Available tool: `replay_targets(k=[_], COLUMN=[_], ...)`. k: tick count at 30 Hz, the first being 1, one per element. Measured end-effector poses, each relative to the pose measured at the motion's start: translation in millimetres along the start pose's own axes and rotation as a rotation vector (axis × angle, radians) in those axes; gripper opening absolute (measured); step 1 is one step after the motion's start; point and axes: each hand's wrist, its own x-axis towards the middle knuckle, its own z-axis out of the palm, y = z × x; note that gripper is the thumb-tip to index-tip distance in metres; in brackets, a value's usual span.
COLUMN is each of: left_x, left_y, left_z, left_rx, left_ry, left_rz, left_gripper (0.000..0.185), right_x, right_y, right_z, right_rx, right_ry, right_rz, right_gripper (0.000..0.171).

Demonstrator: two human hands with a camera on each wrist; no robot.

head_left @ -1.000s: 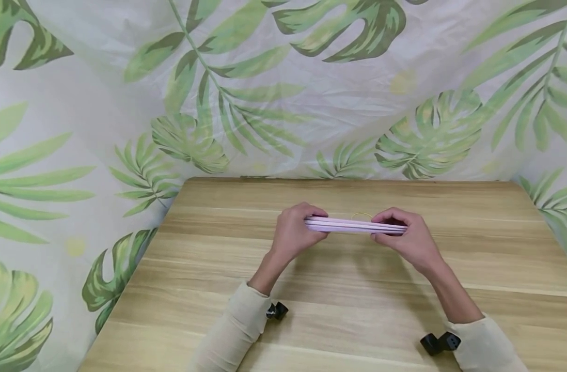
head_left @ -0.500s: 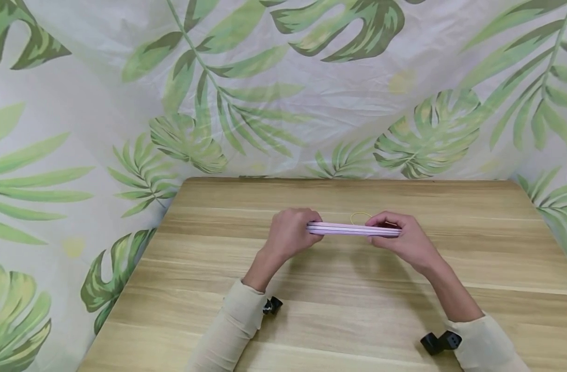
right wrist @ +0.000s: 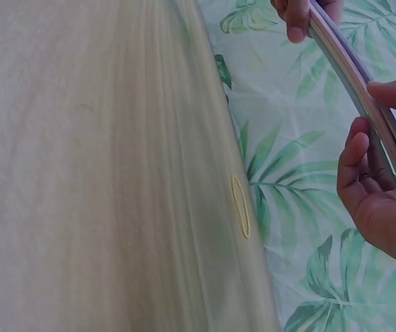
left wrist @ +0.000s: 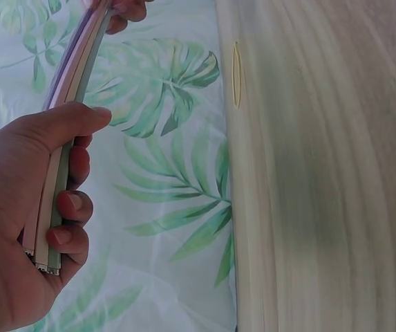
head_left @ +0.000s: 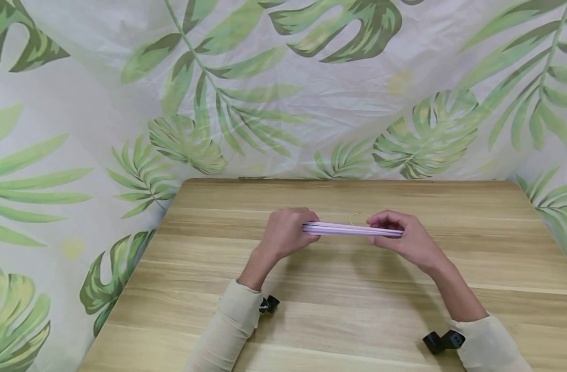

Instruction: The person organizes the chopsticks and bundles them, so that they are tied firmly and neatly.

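A bundle of long, slim pastel strips (head_left: 344, 229) is held level above the table, spanning both hands. Purple, pink, cream and green layers show in the left wrist view, where the bundle (left wrist: 80, 76) bows slightly. My left hand (head_left: 285, 232) grips one end, thumb across one side and fingers curled round the other. At the opposite end, my right hand (head_left: 406, 240) pinches the strips between thumb and fingers; the right wrist view shows its fingertips against the side of the bundle (right wrist: 356, 76). A thin yellow rubber band (head_left: 352, 219) lies on the table beyond the bundle, near the right hand.
The wood-grain table (head_left: 311, 310) meets a leaf-print cloth backdrop (head_left: 283, 129) at its far edge. Small black devices (head_left: 443, 341) are fixed at both sleeve cuffs.
My left hand has shifted slightly left and down with its end of the bundle. The layers look closer together at the right end. The rubber band stays where it was.
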Motion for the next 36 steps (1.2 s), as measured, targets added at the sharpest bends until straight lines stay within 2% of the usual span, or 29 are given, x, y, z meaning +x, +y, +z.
replay_targets(k=[6,10,18,26,31,36], left_x=[-0.9,-0.8,0.8,-0.9,-1.1,0.5], left_y=[-4.8,-5.5,0.1,5.6,9.2,9.3], left_z=[-3.0,-4.3,-3.8,-2.0,0.8,0.1], left_rx=[-0.007,-0.022,-0.084,-0.097,-0.078,-0.090], left_ry=[0.015,0.032,0.012,0.002,0.011,-0.011], left_rz=[-0.034,-0.050,-0.066,-0.087,-0.069,-0.065], left_gripper=[0.013,0.012,0.012,0.012,0.013,0.013], right_x=[-2.9,-6.0,-6.8,-3.1,-1.1,-1.4], right_y=[0.7,2.3,2.6,7.7,11.6,10.1], right_z=[-4.1,-5.1,2.2,13.0,16.0,13.7], right_rx=[0.053,0.105,0.037,0.233,0.250,0.228], right_ry=[0.018,0.042,0.094,0.083,0.096,0.090], right_rz=[-0.033,-0.093,-0.195,-0.282,-0.307,-0.349], right_gripper=[0.038,0.049,0.076,0.099,0.109,0.114])
